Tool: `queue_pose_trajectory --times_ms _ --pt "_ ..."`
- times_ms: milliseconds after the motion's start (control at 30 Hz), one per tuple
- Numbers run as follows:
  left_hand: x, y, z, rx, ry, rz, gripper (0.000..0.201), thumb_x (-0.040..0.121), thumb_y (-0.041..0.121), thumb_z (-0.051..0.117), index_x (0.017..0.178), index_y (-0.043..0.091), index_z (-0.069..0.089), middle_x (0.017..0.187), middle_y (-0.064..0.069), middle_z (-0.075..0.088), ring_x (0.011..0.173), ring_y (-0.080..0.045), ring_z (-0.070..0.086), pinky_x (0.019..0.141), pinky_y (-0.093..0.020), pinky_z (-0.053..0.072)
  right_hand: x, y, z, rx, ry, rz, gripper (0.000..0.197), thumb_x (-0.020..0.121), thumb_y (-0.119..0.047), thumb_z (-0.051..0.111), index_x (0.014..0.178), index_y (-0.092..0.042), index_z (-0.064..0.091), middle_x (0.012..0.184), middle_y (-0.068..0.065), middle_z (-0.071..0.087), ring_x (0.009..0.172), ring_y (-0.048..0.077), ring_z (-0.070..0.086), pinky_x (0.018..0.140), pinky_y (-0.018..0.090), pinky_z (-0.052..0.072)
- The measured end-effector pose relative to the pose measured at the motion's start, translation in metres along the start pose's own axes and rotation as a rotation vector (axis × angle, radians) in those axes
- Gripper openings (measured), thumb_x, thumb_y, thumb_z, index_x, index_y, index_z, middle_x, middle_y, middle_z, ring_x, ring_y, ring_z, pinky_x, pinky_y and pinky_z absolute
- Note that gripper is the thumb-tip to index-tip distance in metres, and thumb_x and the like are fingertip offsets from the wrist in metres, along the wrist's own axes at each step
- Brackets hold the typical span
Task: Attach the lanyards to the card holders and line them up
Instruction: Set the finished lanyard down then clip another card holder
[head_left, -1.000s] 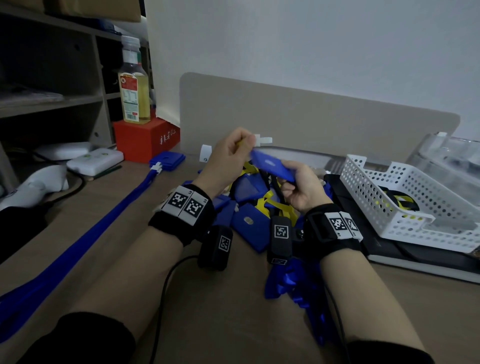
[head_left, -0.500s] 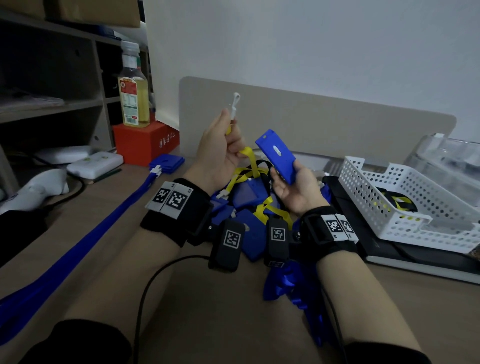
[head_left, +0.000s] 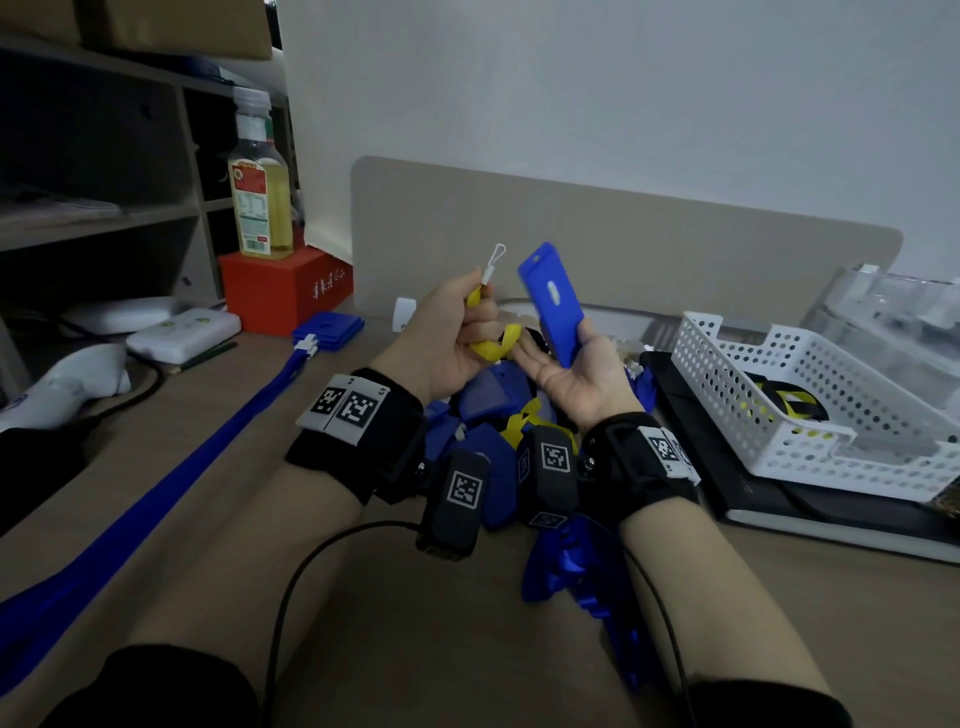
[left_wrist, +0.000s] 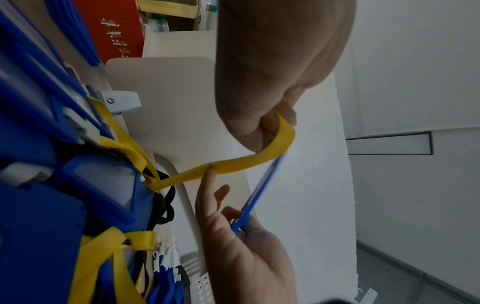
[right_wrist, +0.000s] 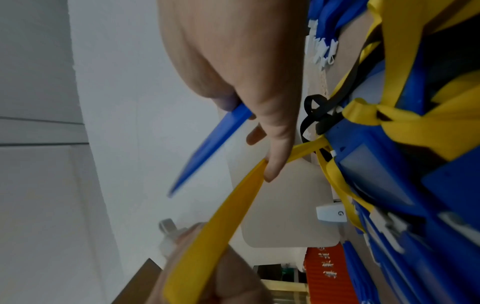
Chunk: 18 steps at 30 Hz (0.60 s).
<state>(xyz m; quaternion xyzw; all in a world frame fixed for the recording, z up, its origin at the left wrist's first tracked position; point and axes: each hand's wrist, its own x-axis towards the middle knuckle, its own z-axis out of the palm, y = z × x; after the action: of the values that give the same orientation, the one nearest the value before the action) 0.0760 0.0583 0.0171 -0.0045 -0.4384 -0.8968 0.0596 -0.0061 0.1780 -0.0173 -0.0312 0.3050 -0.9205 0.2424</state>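
Yellow lanyard (head_left: 491, 347) in left hand (head_left: 448, 340); blue card holder (head_left: 555, 301) in right hand (head_left: 582, 379)

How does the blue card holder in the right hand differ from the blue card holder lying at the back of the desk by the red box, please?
The held card holder stands nearly upright in the right hand; the desk card holder lies flat. The held one has no lanyard clipped on; the desk one is joined by a white clip to a blue lanyard. Both are blue and rectangular.

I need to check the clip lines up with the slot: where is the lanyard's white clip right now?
In the head view the white clip sticks up from the left hand, just left of the blue card holder held upright in the right hand.
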Motion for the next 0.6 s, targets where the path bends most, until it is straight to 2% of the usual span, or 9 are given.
queue_pose_trajectory --times_ms 133,200,267,333,400,433,500,600 --pt "0.005 0.0 -0.005 0.044 0.039 -0.005 0.036 0.102 0.027 0.036 0.068 0.017 0.04 0.042 0.01 0.024 0.031 -0.003 0.019 0.034 -0.016 0.018 0.006 -0.003 0.005 0.11 0.053 -0.012 0.038 0.104 -0.032 0.036 0.125 -0.004 0.048 0.092 0.012 0.053 0.127 0.036 0.046 0.095 0.055 0.04" --pt "0.007 -0.002 -0.006 0.047 0.049 -0.017 0.036 0.102 0.027 0.037 0.068 0.017 0.04 0.042 0.009 0.022 0.031 -0.003 0.019 0.033 -0.016 0.017 0.014 -0.005 0.011 0.12 0.082 -0.011 0.03 0.104 -0.027 0.035 0.118 -0.004 0.048 0.09 0.013 0.05 0.119 0.035 0.05 0.1 0.055 0.038" --pt "0.011 -0.006 -0.007 0.02 0.048 -0.05 0.036 0.103 0.028 0.037 0.068 0.017 0.04 0.041 0.009 0.021 0.029 -0.003 0.018 0.031 -0.015 0.017 0.023 -0.007 0.021 0.059 0.109 -0.027 0.025 0.103 -0.021 0.033 0.114 -0.004 0.048 0.09 0.011 0.048 0.108 0.033 0.051 0.099 0.055 0.038" --pt "0.015 -0.011 -0.008 0.026 0.048 -0.09 0.037 0.103 0.029 0.036 0.068 0.017 0.039 0.04 0.009 0.022 0.029 -0.003 0.018 0.029 -0.015 0.017 0.032 -0.01 0.03 -0.009 0.131 -0.061 0.025 0.102 -0.016 0.029 0.105 -0.004 0.051 0.089 0.01 0.05 0.105 0.029 0.053 0.1 0.051 0.04" --pt "0.019 -0.016 -0.011 0.069 0.073 -0.12 0.036 0.103 0.029 0.037 0.068 0.018 0.04 0.04 0.01 0.023 0.03 -0.003 0.019 0.032 -0.015 0.016 0.043 -0.013 0.035 -0.036 0.14 -0.093 0.024 0.1 -0.009 0.028 0.092 -0.006 0.05 0.085 0.009 0.052 0.085 0.025 0.055 0.086 0.045 0.049" --pt "0.021 -0.018 -0.013 0.09 0.084 -0.136 0.036 0.102 0.029 0.038 0.068 0.018 0.04 0.04 0.01 0.023 0.031 -0.003 0.019 0.034 -0.015 0.015 0.05 -0.015 0.037 -0.027 0.141 -0.111 0.022 0.098 -0.007 0.029 0.094 -0.006 0.05 0.087 0.01 0.053 0.078 0.024 0.054 0.079 0.044 0.049" --pt "0.026 -0.021 -0.018 0.108 0.103 -0.167 0.035 0.102 0.028 0.039 0.068 0.018 0.039 0.041 0.01 0.024 0.031 -0.003 0.019 0.035 -0.015 0.015 0.062 -0.023 0.04 -0.038 0.149 -0.144 0.02 0.096 -0.005 0.031 0.099 -0.009 0.051 0.094 0.009 0.056 0.075 0.023 0.053 0.071 0.042 0.048" --pt "0.034 -0.019 -0.03 0.144 0.151 -0.182 0.036 0.102 0.029 0.041 0.067 0.019 0.037 0.043 0.009 0.023 0.032 -0.005 0.019 0.032 -0.017 0.015 0.077 -0.043 0.056 -0.077 0.137 -0.203 0.019 0.098 -0.011 0.035 0.09 -0.011 0.052 0.087 0.005 0.058 0.071 0.019 0.055 0.06 0.031 0.048"
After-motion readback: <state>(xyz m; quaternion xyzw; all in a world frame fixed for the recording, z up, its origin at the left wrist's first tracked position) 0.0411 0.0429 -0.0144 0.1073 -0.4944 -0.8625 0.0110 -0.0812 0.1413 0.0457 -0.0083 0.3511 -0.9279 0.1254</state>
